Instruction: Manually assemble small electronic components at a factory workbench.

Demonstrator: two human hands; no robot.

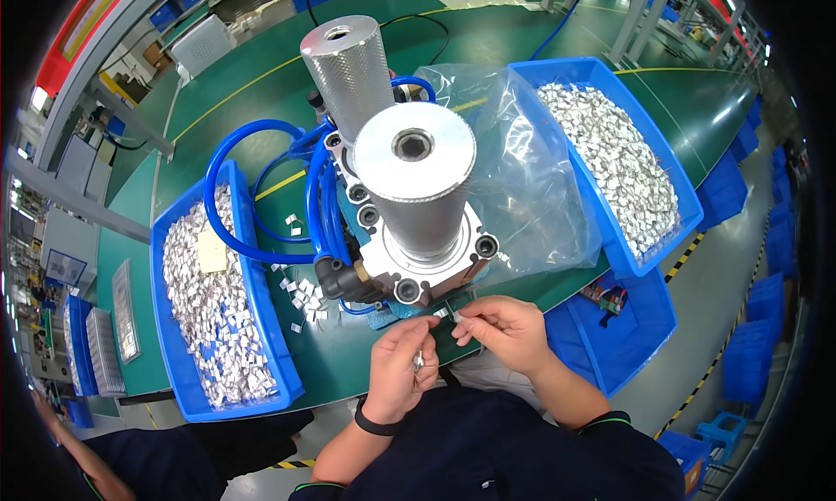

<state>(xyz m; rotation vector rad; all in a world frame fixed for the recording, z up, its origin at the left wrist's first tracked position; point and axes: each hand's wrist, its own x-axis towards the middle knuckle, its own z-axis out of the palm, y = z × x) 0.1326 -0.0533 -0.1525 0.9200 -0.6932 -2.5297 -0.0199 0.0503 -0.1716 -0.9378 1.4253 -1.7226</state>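
Note:
My right hand (507, 331) pinches a small white part with thin leads (456, 316) at the front of a metal machine (414, 179). Thumb and forefinger of my left hand (401, 369) are pressed together, close beside the right fingertips. Several more small silvery-white parts (419, 359) lie within its curled fingers. Whether anything sits between the left fingertips is too small to make out. The machine has two upright metal cylinders, the nearer with a smooth round top and hex socket, on a bolted base. Another small white piece (441, 312) shows at its front edge.
Blue bins of small white parts stand on the green table (139, 353): a left bin (287, 383) and a right bin (692, 207). Loose parts (306, 299), blue hoses (228, 144) and a clear plastic bag (544, 196) lie around the machine. Another blue bin (640, 327) sits lower right. Someone's arm (83, 453) shows lower left.

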